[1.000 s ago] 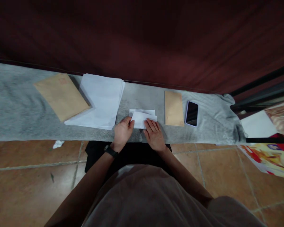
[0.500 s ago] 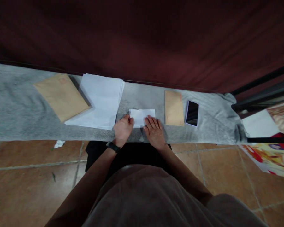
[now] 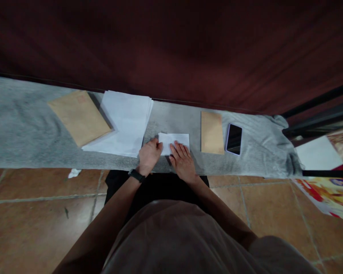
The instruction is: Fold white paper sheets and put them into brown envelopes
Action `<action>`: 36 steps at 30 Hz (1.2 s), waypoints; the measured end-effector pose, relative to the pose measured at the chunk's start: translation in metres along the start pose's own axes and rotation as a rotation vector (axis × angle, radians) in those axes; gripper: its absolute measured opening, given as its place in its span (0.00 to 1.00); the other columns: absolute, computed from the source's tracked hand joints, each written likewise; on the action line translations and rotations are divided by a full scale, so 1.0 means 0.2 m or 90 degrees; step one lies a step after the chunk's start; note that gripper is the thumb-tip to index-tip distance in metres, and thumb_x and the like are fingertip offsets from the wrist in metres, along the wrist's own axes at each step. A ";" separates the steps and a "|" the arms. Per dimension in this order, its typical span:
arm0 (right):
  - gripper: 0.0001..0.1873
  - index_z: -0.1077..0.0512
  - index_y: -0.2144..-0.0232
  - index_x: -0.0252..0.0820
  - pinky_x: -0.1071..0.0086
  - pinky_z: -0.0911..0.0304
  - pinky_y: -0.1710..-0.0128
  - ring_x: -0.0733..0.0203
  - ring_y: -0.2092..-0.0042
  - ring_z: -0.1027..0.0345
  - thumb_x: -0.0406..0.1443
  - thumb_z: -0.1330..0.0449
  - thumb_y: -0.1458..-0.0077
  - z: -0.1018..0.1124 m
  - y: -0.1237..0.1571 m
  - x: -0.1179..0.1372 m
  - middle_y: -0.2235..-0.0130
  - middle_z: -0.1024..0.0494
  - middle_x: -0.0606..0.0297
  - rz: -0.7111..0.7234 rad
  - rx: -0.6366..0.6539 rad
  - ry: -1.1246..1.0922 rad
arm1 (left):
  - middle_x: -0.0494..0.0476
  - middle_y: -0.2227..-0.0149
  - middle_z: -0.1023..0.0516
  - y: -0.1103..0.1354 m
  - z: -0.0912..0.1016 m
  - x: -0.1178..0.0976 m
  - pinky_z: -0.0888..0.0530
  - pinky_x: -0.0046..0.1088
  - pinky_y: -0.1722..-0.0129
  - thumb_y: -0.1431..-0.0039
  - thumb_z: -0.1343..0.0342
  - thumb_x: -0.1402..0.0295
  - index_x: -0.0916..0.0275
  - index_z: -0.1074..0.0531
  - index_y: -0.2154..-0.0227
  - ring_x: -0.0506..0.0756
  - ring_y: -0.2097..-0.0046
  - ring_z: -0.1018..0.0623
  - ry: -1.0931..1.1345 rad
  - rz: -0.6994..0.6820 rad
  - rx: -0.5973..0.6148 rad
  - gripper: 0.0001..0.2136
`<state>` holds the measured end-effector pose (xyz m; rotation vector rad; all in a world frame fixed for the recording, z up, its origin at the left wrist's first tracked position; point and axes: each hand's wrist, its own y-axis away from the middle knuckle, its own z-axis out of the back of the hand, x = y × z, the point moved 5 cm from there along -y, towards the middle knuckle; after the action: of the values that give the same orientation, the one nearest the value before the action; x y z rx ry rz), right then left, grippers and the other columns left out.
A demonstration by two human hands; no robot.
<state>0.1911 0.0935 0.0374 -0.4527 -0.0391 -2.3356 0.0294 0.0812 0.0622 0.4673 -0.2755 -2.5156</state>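
Note:
A small folded sheet of white paper [image 3: 167, 139] lies on the grey cloth in front of me. My left hand [image 3: 149, 154] is closed at its left edge, thumb on top, gripping that side. Flat across its right part rests my right hand [image 3: 183, 161], fingers stretched out and slightly spread. Left of my hands is a stack of white paper sheets [image 3: 125, 118], fanned a little. Brown envelopes [image 3: 80, 118] overlap the stack's left side. To the right of the folded paper lies another brown envelope [image 3: 212, 132].
A phone [image 3: 234, 139] in a pale purple case lies right of the single envelope. The grey cloth [image 3: 177, 118] covers a narrow ledge below a dark red curtain [image 3: 171, 57]. Printed packaging [image 3: 328, 194] and a black bar [image 3: 327, 174] are at the right. White scrap [image 3: 74, 173] lies on the tiled floor.
My right hand has slid left across the folded paper, toward my left hand. The left hand keeps its hold on the left edge. The whole view has shifted slightly.

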 end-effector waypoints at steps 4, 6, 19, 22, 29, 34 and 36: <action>0.28 0.42 0.30 0.41 0.49 0.51 0.29 0.49 0.27 0.52 0.42 0.51 0.28 -0.01 0.01 0.00 0.28 0.46 0.55 -0.011 -0.007 0.003 | 0.63 0.56 0.16 0.00 0.00 0.00 0.25 0.32 0.57 0.30 0.54 0.60 0.61 0.24 0.52 0.61 0.54 0.18 0.004 0.002 -0.015 0.16; 0.27 0.41 0.31 0.42 0.49 0.50 0.29 0.49 0.27 0.52 0.42 0.51 0.28 0.00 0.01 0.00 0.28 0.45 0.56 -0.013 -0.012 0.000 | 0.64 0.56 0.16 0.00 0.00 0.00 0.25 0.32 0.57 0.30 0.54 0.60 0.61 0.24 0.52 0.61 0.53 0.18 0.004 0.005 -0.013 0.17; 0.23 0.34 0.36 0.37 0.50 0.39 0.38 0.48 0.35 0.38 0.35 0.54 0.28 0.00 -0.08 -0.05 0.31 0.37 0.54 -0.089 -0.048 -0.013 | 0.63 0.57 0.16 -0.01 0.00 0.00 0.25 0.32 0.59 0.30 0.55 0.58 0.60 0.24 0.53 0.61 0.54 0.17 -0.010 0.019 0.001 0.17; 0.24 0.36 0.34 0.37 0.51 0.41 0.35 0.49 0.33 0.41 0.33 0.54 0.29 -0.02 -0.07 -0.04 0.30 0.39 0.55 -0.066 -0.050 -0.021 | 0.63 0.56 0.16 -0.01 0.00 0.00 0.25 0.32 0.58 0.30 0.55 0.59 0.60 0.24 0.52 0.61 0.54 0.18 -0.014 0.014 -0.006 0.17; 0.26 0.38 0.33 0.37 0.54 0.48 0.29 0.54 0.29 0.46 0.34 0.54 0.29 -0.02 -0.04 -0.01 0.30 0.38 0.56 -0.014 -0.035 -0.025 | 0.64 0.56 0.16 -0.01 0.00 -0.01 0.25 0.33 0.57 0.29 0.56 0.60 0.61 0.24 0.52 0.61 0.54 0.17 -0.018 0.006 -0.020 0.17; 0.26 0.39 0.32 0.39 0.49 0.48 0.30 0.50 0.28 0.48 0.35 0.53 0.29 -0.02 -0.03 0.01 0.28 0.43 0.54 -0.074 -0.048 -0.002 | 0.66 0.57 0.16 0.00 -0.02 -0.02 0.25 0.33 0.58 0.29 0.57 0.60 0.62 0.25 0.52 0.62 0.54 0.17 -0.042 0.006 -0.041 0.18; 0.26 0.39 0.32 0.40 0.48 0.48 0.30 0.47 0.28 0.49 0.37 0.51 0.29 -0.02 -0.03 0.01 0.28 0.45 0.53 -0.095 -0.052 0.003 | 0.66 0.58 0.16 0.01 -0.02 -0.02 0.25 0.33 0.58 0.29 0.58 0.60 0.63 0.25 0.50 0.62 0.54 0.17 -0.054 0.010 -0.049 0.19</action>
<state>0.1839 0.0963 0.0342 -0.5005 0.0260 -2.4923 0.0348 0.0821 0.0609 0.3268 -0.2139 -2.5241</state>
